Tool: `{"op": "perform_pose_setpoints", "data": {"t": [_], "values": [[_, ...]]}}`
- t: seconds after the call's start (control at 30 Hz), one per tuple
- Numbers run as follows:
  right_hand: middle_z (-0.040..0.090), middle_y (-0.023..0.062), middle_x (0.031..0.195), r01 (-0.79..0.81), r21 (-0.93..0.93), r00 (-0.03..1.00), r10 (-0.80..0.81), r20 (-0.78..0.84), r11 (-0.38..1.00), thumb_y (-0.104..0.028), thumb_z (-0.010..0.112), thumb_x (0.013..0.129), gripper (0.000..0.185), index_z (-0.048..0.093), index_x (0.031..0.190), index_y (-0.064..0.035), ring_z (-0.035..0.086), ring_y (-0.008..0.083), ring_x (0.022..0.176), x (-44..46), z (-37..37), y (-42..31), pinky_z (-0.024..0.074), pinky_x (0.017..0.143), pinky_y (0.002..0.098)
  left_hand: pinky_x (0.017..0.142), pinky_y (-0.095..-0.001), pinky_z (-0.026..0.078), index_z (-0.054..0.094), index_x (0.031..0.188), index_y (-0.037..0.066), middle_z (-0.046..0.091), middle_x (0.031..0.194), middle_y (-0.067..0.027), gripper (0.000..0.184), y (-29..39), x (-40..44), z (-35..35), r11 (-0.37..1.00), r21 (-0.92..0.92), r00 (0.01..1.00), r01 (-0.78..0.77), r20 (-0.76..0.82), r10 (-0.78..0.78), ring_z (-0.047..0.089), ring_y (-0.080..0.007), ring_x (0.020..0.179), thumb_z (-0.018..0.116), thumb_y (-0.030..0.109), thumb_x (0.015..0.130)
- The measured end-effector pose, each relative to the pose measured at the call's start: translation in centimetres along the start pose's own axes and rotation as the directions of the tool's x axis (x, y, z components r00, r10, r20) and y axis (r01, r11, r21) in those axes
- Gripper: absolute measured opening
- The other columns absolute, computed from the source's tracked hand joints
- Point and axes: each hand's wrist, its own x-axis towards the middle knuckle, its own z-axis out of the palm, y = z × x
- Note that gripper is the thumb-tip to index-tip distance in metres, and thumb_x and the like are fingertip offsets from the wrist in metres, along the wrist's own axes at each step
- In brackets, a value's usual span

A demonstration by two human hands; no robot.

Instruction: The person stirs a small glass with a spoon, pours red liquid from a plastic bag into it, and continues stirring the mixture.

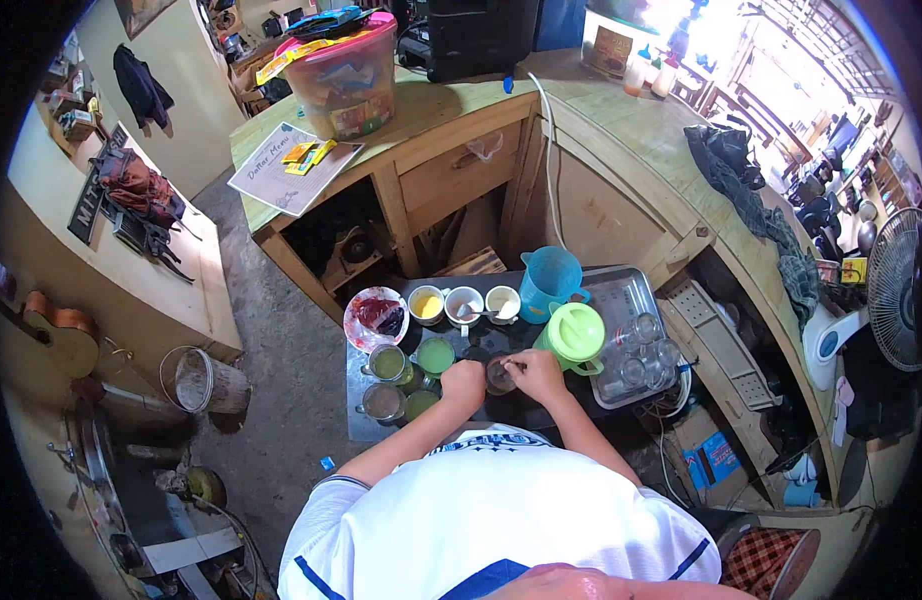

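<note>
My left hand is closed beside a glass with a brownish look; what its fingers hold is hidden. On the glass's other side my right hand pinches at the rim, and what lies between its fingers is too small to tell. Left of my hands stand several glass mugs, among them one with green liquid and a greyish one. Behind them are a plate with dark red pieces, a cup of yellow stuff, a cup with a spoon and a cup of white stuff.
A blue pitcher and a lidded green pitcher stand right of the cups. Beyond them a metal tray holds several upturned glasses. A wooden counter curves around the small table; a fan stands at right.
</note>
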Motion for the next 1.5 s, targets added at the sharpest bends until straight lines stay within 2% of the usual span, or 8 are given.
{"op": "perform_pose_setpoints", "data": {"t": [0.07, 0.4, 0.5, 0.6, 0.67, 0.77, 1.17, 1.5], "values": [[0.067, 0.0134, 0.08, 0.012, 0.095, 0.992, 0.0, -0.13, 0.995, -0.018, 0.067, 0.076, 0.012, 0.074, 0.082, -0.0099, 0.064, 0.0322, 0.073, 0.1, -0.1, -0.5, 0.0515, 0.067, 0.0422, 0.06, -0.0366, 0.057, 0.072, 0.076, 0.007, 0.07, 0.076, -0.0135, 0.01, -0.1, 0.0, 0.1, 1.0, 0.004, 1.0, -0.006, -0.021, 0.006, 0.07, -0.027, 0.072, 0.062, 0.009, 0.076], [0.066, 0.0125, 0.076, 0.034, -0.049, 0.998, -0.037, -0.053, 0.998, -0.015, 0.067, 0.076, 0.01, 0.074, 0.082, -0.0097, 0.063, 0.0297, 0.067, 0.2, 0.8, 0.4, 0.0506, 0.063, 0.0385, 0.06, -0.0375, 0.056, 0.072, 0.075, 0.008, 0.069, 0.074, -0.0143, 0.01, 0.0, -0.1, 0.0, 1.0, -0.007, 0.999, -0.012, -0.034, 0.011, 0.07, -0.0281, 0.07, 0.063, 0.008, 0.075], [0.067, 0.0143, 0.081, 0.017, 0.115, 0.996, -0.007, -0.089, 0.993, -0.018, 0.066, 0.077, 0.012, 0.074, 0.082, -0.0101, 0.064, 0.0327, 0.075, 0.4, 0.5, 0.0, 0.0511, 0.069, 0.0427, 0.059, -0.0377, 0.056, 0.072, 0.074, 0.008, 0.069, 0.074, -0.0145, 0.01, 0.0, -0.1, -0.1, 1.0, 0.003, 0.999, -0.023, -0.042, 0.023, 0.07, -0.0282, 0.07, 0.062, 0.008, 0.076], [0.067, 0.0138, 0.08, 0.003, -0.081, 1.0, -0.004, -0.012, 0.997, -0.018, 0.066, 0.077, 0.012, 0.074, 0.082, -0.01, 0.064, 0.0322, 0.076, 0.3, 0.7, 0.4, 0.051, 0.069, 0.0422, 0.06, -0.0378, 0.057, 0.072, 0.075, 0.007, 0.069, 0.074, -0.0147, 0.011, -0.1, 0.1, 0.3, 1.0, 0.005, 0.999, -0.001, -0.039, 0.001, 0.07, -0.0283, 0.07, 0.062, 0.009, 0.077], [0.065, 0.013, 0.074, 0.056, 0.13, 0.992, -0.04, -0.118, 0.99, -0.014, 0.067, 0.076, 0.01, 0.074, 0.081, -0.0092, 0.062, 0.0309, 0.067, 0.3, 0.7, -0.3, 0.0501, 0.063, 0.0401, 0.06, -0.0378, 0.057, 0.072, 0.076, 0.007, 0.069, 0.074, -0.015, 0.011, -0.2, 0.2, 0.5, 1.0, 0.0, 0.999, -0.014, -0.029, 0.014, 0.07, -0.0284, 0.07, 0.061, 0.009, 0.077], [0.065, 0.013, 0.074, 0.114, -0.07, 0.981, -0.124, -0.15, 0.991, -0.014, 0.067, 0.076, 0.01, 0.074, 0.082, -0.009, 0.062, 0.0313, 0.067, 0.3, 1.3, 0.4, 0.0496, 0.063, 0.0401, 0.059, -0.038, 0.057, 0.072, 0.076, 0.007, 0.069, 0.074, -0.0151, 0.011, -0.1, 0.1, 0.0, 1.0, -0.02, 1.0, -0.002, -0.017, 0.001, 0.07, -0.0284, 0.07, 0.061, 0.009, 0.078], [0.066, 0.0123, 0.075, 0.09, -0.007, 0.976, -0.089, -0.196, 0.996, -0.014, 0.067, 0.074, 0.009, 0.073, 0.078, -0.0083, 0.063, 0.0311, 0.076, 0.5, 0.9, -0.2, 0.0498, 0.068, 0.0411, 0.059, -0.0371, 0.057, 0.073, 0.075, 0.008, 0.069, 0.075, -0.0139, 0.01, -0.1, 0.1, 0.4, 1.0, 0.012, 0.999, 0.004, -0.039, -0.003, 0.07, -0.0279, 0.07, 0.063, 0.009, 0.076], [0.066, 0.0128, 0.077, -0.042, -0.015, 0.999, 0.042, -0.035, 0.999, -0.015, 0.066, 0.076, 0.01, 0.073, 0.079, -0.0087, 0.063, 0.0316, 0.078, -0.1, 0.9, -0.4, 0.0498, 0.07, 0.0427, 0.06, -0.0372, 0.057, 0.072, 0.076, 0.007, 0.069, 0.075, -0.0138, 0.01, -0.2, 0.1, 0.4, 1.0, 0.002, 1.0, -0.001, -0.021, 0.001, 0.07, -0.0278, 0.07, 0.062, 0.009, 0.076]]}}
